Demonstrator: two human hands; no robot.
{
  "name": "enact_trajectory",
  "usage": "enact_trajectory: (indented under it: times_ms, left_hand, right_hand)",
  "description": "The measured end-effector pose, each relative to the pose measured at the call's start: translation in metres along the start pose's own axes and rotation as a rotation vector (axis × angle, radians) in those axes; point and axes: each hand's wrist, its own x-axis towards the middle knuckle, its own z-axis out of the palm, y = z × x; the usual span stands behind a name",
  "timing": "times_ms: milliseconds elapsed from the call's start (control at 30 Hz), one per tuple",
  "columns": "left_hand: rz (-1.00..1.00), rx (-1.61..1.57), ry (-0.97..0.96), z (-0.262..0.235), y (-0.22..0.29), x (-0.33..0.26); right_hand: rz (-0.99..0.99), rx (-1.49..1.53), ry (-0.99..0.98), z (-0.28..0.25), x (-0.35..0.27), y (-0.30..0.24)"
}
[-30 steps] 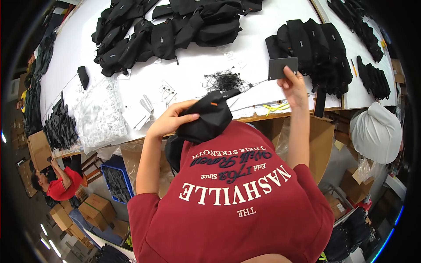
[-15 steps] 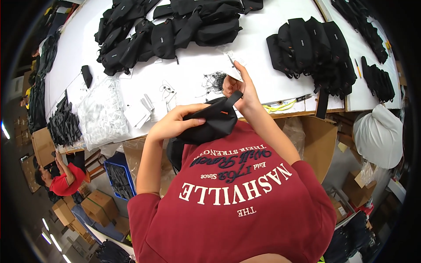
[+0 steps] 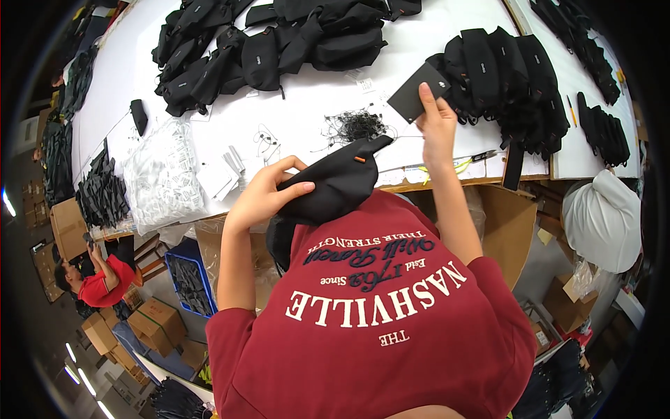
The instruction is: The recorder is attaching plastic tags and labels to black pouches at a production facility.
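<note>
My left hand point(image 3: 271, 190) is closed on a black fabric pouch point(image 3: 335, 187), thumb on top, holding it against my shirt at the table edge. A small orange tab shows near the pouch's upper end. Off to the right, my right hand point(image 3: 438, 126) pinches a flat black hang tag point(image 3: 417, 94) between thumb and fingers, raised over the table. Whether a string joins the tag to the pouch, I cannot tell. Between the hands and the far pile lies a tangle of black tag strings point(image 3: 357, 126).
Black pouches point(image 3: 262, 59) are heaped at the far side, with another stack point(image 3: 481, 73) at right. A clear bag of white labels point(image 3: 164, 174), loose white cards point(image 3: 218, 180) and black strips point(image 3: 102, 188) lie left. Small snips point(image 3: 483, 156) rest by a yellow cord point(image 3: 463, 165).
My right hand has moved up and right, away from the pouch; the tag in it now shows its black face instead of white. The pouch's upper end has opened out flatter.
</note>
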Motion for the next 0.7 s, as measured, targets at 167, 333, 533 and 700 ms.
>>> enact_trajectory:
  times_ms: [167, 333, 533, 700]
  left_hand:
    - [0.405, 0.448, 0.139, 0.019, 0.006, 0.015]
    - [0.937, 0.758, 0.34, 0.043, 0.026, 0.041]
    - [0.813, 0.842, -0.059, 0.05, 0.028, 0.075]
    - [0.522, 0.165, 0.029, 0.036, -0.002, 0.204]
  right_hand:
    - [-0.224, -0.305, -0.231, 0.006, -0.017, -0.047]
    - [-0.254, -1.203, -0.72, 0.018, -0.034, -0.063]
    - [0.008, -1.285, -0.913, -0.018, -0.04, -0.064]
    - [0.024, -1.259, -0.894, -0.052, -0.049, -0.065]
